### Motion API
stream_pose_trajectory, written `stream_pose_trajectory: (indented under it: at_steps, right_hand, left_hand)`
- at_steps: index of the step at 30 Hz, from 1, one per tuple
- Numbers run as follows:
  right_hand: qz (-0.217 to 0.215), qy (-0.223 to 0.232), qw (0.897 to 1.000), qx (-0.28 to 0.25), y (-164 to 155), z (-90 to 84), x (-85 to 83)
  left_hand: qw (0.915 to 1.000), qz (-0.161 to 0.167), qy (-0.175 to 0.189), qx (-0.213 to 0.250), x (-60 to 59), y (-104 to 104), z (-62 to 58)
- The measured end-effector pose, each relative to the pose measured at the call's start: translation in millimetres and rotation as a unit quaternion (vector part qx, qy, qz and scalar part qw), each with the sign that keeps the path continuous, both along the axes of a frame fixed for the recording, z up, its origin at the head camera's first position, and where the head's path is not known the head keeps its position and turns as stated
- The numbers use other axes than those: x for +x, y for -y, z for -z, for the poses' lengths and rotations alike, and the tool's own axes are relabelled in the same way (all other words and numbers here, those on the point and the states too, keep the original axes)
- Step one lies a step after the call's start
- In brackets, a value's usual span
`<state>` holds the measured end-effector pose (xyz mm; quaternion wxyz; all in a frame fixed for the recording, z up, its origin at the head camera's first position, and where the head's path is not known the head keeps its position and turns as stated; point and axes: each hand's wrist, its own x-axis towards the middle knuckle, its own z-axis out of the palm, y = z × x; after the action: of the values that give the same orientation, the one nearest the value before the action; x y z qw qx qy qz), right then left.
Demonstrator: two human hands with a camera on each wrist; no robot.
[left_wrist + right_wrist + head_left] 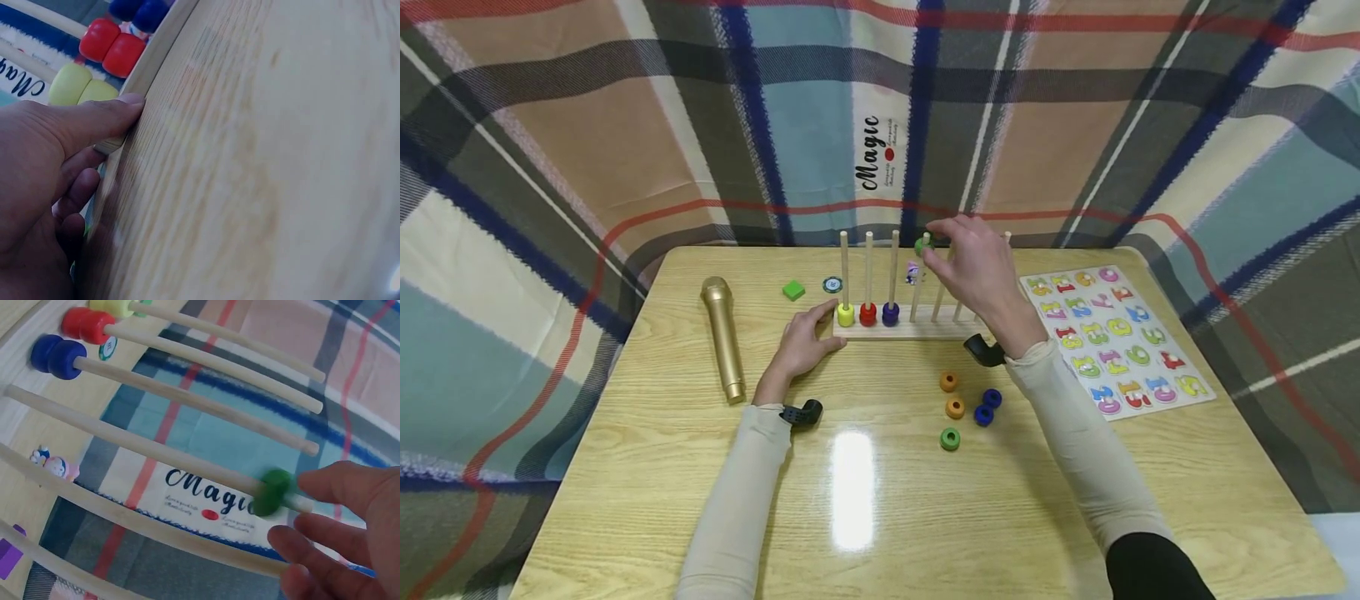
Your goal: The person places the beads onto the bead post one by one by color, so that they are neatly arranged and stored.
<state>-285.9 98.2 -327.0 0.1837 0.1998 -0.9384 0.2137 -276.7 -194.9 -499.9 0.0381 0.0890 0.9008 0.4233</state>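
A wooden peg rack (910, 332) with upright rods stands towards the back of the table. Its first three rods carry yellow beads (846, 316), red beads (868, 315) and blue beads (891, 315) at the bottom. My left hand (801, 346) pinches the rack's left end, thumb (119, 112) along the front edge. Around the fourth rod, near its tip, is a green bead (273, 494), blurred. Beside that bead my right hand (973, 267) has its fingers spread apart, seemingly clear of it in the right wrist view. The right hand hides part of the rack in the head view.
Loose on the table lie orange beads (954, 407), blue beads (983, 415) and a green bead (950, 439). A gold microphone (724, 342) is at left, a number sheet (1120, 342) at right. Behind the rack are a green block (793, 290), a round token (832, 284) and a small figurine (912, 272).
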Motion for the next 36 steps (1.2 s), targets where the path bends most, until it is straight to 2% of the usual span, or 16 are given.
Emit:
stream_pose_trajectory:
  at_steps: [2,4,6,8,10,12,14,16,19,22,26,29,32,34,36]
  right_hand:
    - [-0.003,-0.003,1.000,-0.008,-2.8,3.2,3.4]
    - [-0.013,-0.026,0.999,-0.026,-7.2,8.4,10.1]
    - [-0.033,-0.054,0.997,-0.038,-12.5,16.2,20.5]
    - [-0.058,-0.061,0.996,-0.030,-19.6,26.9,35.5]
    - [-0.091,-0.029,0.995,0.001,-25.7,38.6,52.4]
    - [-0.122,0.035,0.990,0.052,-30.3,51.3,70.0]
    - [-0.141,0.106,0.979,0.103,-34.0,64.6,86.6]
    - [-0.149,0.152,0.966,0.145,-36.9,78.0,101.4]
    - [-0.149,0.175,0.955,0.185,-40.0,96.4,119.1]
    - [-0.152,0.166,0.954,0.198,-39.9,109.0,129.7]
    - [-0.169,0.158,0.953,0.194,-37.0,117.6,133.8]
    - [-0.180,0.166,0.952,0.183,-34.1,114.1,132.7]
    - [-0.173,0.181,0.956,0.155,-30.7,98.1,123.7]
    - [-0.156,0.179,0.963,0.127,-29.5,81.2,112.4]
    - [-0.134,0.158,0.974,0.095,-29.6,63.1,97.4]
  left_hand:
    - [1.0000,-0.002,0.001,-0.001,0.3,0.3,-0.4]
    - [1.0000,-0.002,0.001,-0.002,0.2,0.3,0.0]
    - [1.0000,-0.002,0.003,-0.002,-0.4,0.3,0.2]
    - [1.0000,0.001,0.005,-0.001,-1.3,-0.9,0.8]
    - [1.0000,0.003,0.002,-0.001,-2.2,-1.4,0.5]
    - [1.0000,0.001,-0.001,0.000,-3.1,-0.9,0.2]
    - [1.0000,-0.001,-0.005,0.000,-3.7,-0.2,0.3]
    - [1.0000,-0.001,-0.007,0.000,-4.3,0.7,1.0]
    - [1.0000,0.003,-0.006,-0.001,-5.0,0.8,2.8]
    - [1.0000,0.001,-0.002,-0.001,-5.3,0.6,3.8]
    - [1.0000,-0.003,0.005,0.001,-5.3,0.4,3.7]
    - [0.9999,-0.002,0.010,-0.001,-4.8,0.4,4.9]
    - [0.9999,-0.002,0.013,-0.001,-4.0,0.8,5.3]
    - [1.0000,0.000,0.008,-0.001,-4.1,0.9,5.1]
    - [1.0000,0.003,0.005,0.001,-4.6,0.3,4.3]
